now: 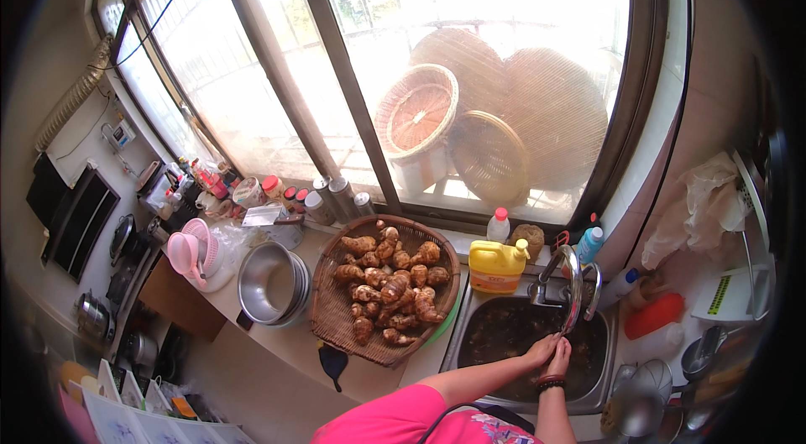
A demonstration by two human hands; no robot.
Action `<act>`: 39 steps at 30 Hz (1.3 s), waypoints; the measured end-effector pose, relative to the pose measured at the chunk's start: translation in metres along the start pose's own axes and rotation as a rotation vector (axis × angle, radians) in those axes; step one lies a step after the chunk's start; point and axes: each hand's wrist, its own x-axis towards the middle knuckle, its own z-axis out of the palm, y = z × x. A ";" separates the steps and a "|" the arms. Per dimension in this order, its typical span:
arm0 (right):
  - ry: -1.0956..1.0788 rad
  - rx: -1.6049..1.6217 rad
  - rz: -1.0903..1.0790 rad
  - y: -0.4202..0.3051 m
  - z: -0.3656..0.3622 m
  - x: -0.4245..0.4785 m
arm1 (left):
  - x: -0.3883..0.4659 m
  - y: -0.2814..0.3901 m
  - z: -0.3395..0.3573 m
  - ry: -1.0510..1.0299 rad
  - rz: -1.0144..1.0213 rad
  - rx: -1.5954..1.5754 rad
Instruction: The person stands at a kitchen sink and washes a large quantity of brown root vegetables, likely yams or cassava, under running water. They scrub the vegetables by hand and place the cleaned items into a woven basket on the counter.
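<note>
My left hand and my right hand are pressed together under the spout of a chrome faucet. Nothing can be made out between them, though the palms are hidden. Beaded bracelets circle my right wrist. Below lies a stainless steel sink filled with dark, murky water. To its left, a round woven bamboo basket holds several brown, ringed taro corms. A yellow detergent jug stands at the sink's back edge.
Nested steel bowls, pink plastic baskets and a cleaver occupy the counter at left. Bottles such as a blue one line the sink's back right. A wire strainer and ladles crowd the right side. A window rises behind.
</note>
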 end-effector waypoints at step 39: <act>0.020 0.315 0.444 -0.009 0.003 0.026 | -0.070 0.077 -0.059 0.088 0.299 0.358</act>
